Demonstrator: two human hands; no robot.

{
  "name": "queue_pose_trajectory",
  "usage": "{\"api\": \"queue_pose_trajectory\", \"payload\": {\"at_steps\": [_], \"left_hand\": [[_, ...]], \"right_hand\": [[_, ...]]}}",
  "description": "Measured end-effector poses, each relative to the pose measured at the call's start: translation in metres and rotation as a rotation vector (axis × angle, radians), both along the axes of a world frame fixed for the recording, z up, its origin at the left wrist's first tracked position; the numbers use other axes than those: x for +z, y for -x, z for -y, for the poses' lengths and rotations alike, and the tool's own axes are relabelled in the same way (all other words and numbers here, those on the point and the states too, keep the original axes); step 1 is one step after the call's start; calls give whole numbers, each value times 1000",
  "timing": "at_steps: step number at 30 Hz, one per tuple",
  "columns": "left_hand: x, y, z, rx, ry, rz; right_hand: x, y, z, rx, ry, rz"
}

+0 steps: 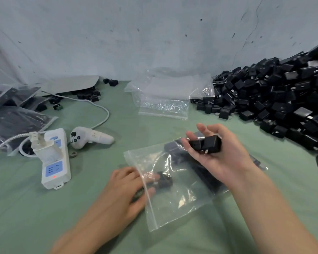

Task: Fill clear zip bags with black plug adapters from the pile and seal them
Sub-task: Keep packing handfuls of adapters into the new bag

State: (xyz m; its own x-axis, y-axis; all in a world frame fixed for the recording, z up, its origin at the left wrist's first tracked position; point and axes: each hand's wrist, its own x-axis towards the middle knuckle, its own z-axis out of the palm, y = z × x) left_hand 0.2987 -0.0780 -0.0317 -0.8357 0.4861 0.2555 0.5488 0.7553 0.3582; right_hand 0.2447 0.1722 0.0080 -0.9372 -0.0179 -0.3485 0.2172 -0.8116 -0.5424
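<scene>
A clear zip bag [178, 200] lies open on the green cloth in front of me, its zip edge to the left. My left hand [126, 187] has its fingers inside the bag's mouth, where they hold a black plug adapter [164, 180]. More adapters lie dark in the bag's far end. Palm up above the bag, my right hand [222, 158] grips two black plug adapters [206, 144] between thumb and curled fingers. The big pile of black adapters [275, 99] rises at the right.
A stack of empty clear zip bags [165, 96] lies at the back centre. Filled bags [17, 118] sit at the far left. A white power strip [53, 158] with plug and cable, and a white controller [88, 137], lie left of the bag.
</scene>
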Motion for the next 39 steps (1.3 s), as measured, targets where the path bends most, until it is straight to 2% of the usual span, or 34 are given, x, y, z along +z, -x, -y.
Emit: {"api": "queue_pose_trajectory", "payload": {"at_steps": [6, 13, 18, 21, 23, 26, 28, 30, 34, 39], "left_hand": [[4, 20, -27, -123, 127, -25], [-1, 22, -52, -146, 83, -102], [14, 19, -10, -53, -75, 17], [27, 11, 16, 270, -356, -53], [39, 9, 8, 311, -507, -133], [43, 8, -25, 116, -412, -82], [36, 11, -36, 96, -336, -1], [33, 13, -33, 98, -356, 47], [29, 7, -13, 39, -275, 27], [24, 0, 11, 135, -523, 159]], "right_hand": [[-4, 1, -2, -34, 59, 29], [-7, 2, 0, 15, 63, 28], [-8, 0, 0, 45, 83, 8], [-5, -2, 9, 109, 49, -19], [-3, -6, 21, 164, 37, -40], [-1, -14, 43, 274, -14, -98], [-2, -19, 54, 369, -43, -159], [1, -22, 61, 433, -93, -198], [7, -25, 65, 481, -186, -208], [8, -29, 72, 501, -119, -177]]}}
